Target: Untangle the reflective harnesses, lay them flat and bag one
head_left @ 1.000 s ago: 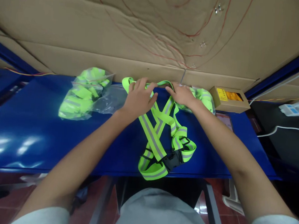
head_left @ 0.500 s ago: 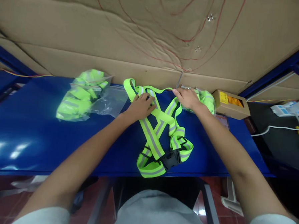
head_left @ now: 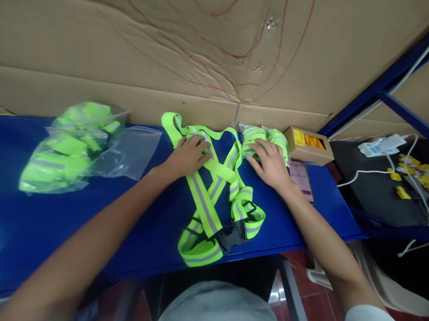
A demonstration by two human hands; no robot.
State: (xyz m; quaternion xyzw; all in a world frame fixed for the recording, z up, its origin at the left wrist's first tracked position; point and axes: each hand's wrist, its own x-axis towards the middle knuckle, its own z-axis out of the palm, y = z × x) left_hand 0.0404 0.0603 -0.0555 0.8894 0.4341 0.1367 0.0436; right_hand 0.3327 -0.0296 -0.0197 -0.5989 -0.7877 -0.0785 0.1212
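Note:
A neon-yellow reflective harness (head_left: 207, 200) with grey stripes lies on the blue table, its straps crossing in the middle. Near the table's front edge is its black buckle (head_left: 232, 236). My left hand (head_left: 189, 157) rests on the upper left strap, fingers apart and slightly bent, hiding part of it. Off the harness, to its right, my right hand (head_left: 270, 164) is spread with its fingertips over a clear bag of folded neon straps (head_left: 254, 134). I cannot tell how firmly those fingertips touch the bag.
Left on the table (head_left: 124, 232) are a filled bag of neon straps (head_left: 62, 152) and a flat clear bag (head_left: 134, 151). To the right sit a cardboard box (head_left: 308, 146), a phone (head_left: 301, 180) and a white power strip (head_left: 380, 145). A cardboard wall (head_left: 131, 96) stands behind.
My right hand has left the harness's upper right strap and moved over the bagged straps. My left hand stays on the harness. The view has swung right, showing more of the phone.

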